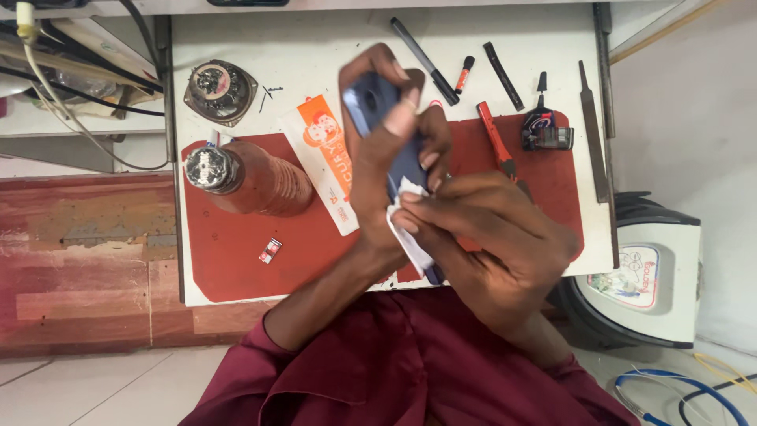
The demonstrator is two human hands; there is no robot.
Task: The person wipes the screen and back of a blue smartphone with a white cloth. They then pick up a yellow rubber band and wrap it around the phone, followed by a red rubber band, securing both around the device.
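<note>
Left hand (386, 150) is curled closed around a dark blue smartphone (377, 106), fingers wrapped over its edges, holding it tilted above the table (315, 43). Right hand (489, 237) is partly closed, its fingertips pinching a small white wipe (406, 229) pressed against the lower part of the phone. Both hands sit above a red work mat (229, 252) that covers most of the white table. On the mat: one red-brown heat gun (252, 180) with a metal nozzle, one orange and white packet (327, 162), one small red-and-white chip (270, 251), one red-handled tool (495, 140), one black-and-red gadget (546, 130). On the bare tabletop: one round metal part (220, 91), one black marker (424, 60), one small red-tipped pen (464, 74), one black strip (503, 75), one flat metal file (594, 130). Floor tiles are pale; a white appliance (650, 276) stands to the right, cables (686, 390) beside it. Sleeves are maroon.
</note>
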